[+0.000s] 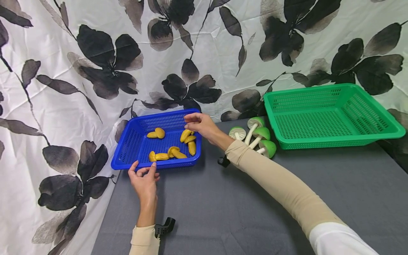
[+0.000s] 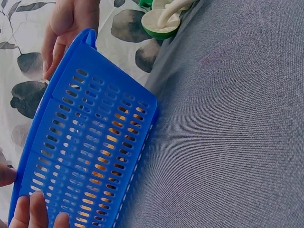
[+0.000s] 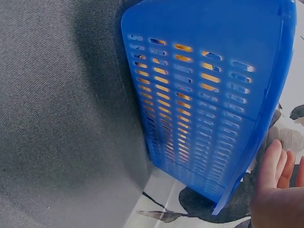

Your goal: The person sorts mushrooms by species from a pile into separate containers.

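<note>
A blue basket (image 1: pixel 127 150) with slotted walls holds several yellow mushrooms (image 1: pixel 160 132). My left hand (image 1: pixel 144 180) grips its front rim, thumb on top and fingers below against the outer wall, as the left wrist view shows. Over the basket's right rim reaches my right hand (image 1: pixel 204 125), its fingers loosely extended above the yellow mushrooms at the right end, with nothing visible in them. From the right wrist, the slotted blue wall (image 3: pixel 204 118) fills much of the view, and the right fingers appear beyond the rim. Yellow shows through the slots.
Several green-capped mushrooms with white stems (image 1: pixel 262 134) lie on the grey cloth (image 1: pixel 204 209) between the baskets, close to my right forearm. A green basket (image 1: pixel 318 141) without contents stands at the right. Behind hangs a white floral curtain (image 1: pixel 210 46).
</note>
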Available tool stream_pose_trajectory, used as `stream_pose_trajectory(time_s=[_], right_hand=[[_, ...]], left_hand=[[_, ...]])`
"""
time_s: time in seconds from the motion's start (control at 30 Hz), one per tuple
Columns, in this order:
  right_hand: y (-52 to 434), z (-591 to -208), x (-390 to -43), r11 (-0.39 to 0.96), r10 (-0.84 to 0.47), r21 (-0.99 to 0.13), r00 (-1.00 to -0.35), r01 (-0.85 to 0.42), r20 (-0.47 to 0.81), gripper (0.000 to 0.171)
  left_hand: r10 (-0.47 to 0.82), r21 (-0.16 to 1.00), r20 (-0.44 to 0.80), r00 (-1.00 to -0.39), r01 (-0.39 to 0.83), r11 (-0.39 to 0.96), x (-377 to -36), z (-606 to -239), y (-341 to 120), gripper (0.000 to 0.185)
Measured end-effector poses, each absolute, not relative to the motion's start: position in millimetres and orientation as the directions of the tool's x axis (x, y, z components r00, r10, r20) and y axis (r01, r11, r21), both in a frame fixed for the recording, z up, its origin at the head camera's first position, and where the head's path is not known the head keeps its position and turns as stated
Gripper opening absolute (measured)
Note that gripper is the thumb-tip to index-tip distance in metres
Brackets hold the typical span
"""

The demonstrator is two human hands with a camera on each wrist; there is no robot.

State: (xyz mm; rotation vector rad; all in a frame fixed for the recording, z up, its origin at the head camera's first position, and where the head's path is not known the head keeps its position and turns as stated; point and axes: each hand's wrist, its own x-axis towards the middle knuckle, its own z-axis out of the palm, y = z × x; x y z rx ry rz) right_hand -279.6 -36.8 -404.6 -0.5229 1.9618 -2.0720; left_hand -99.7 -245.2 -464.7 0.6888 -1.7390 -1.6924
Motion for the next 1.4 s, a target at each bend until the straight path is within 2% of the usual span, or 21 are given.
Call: stream_pose_trajectory(time_s=[0.23,0.53,0.93,1.2,1.4], right_hand=[[-31.7,-403.6,-279.2,-0.102,-0.440,-0.991,-0.890,-0.085,0.121,0.041],[-24.1,-403.8,-275.2,-0.046,-0.483,-0.990,-0.864,-0.136,0.141,0.044],[-3.0,-404.6,-269.2,-0.079,-0.507,-0.987,-0.847,-0.138,0.159,0.045],[15.9,-402.1,-265.7,-0.014,-0.519,-0.985,-0.841,-0.172,0.155,0.051],[32.0,-400.9,-259.0,0.013,-0.527,-0.981,-0.835,-0.193,0.158,0.056]], left_hand=[[-0.723,0.995,0.092,-0.684,0.096,0.037,-101.7,-463.5,-244.9,0.069],[-0.724,0.996,0.084,-0.685,0.052,0.066,-99.8,-462.8,-244.8,0.069],[-0.724,0.995,0.096,-0.683,0.042,0.092,-93.6,-458.0,-246.0,0.064],[-0.717,0.989,0.141,-0.683,0.073,0.125,-94.0,-448.0,-243.9,0.061],[-0.681,0.983,0.181,-0.709,0.130,0.126,-97.7,-433.0,-238.9,0.062]])
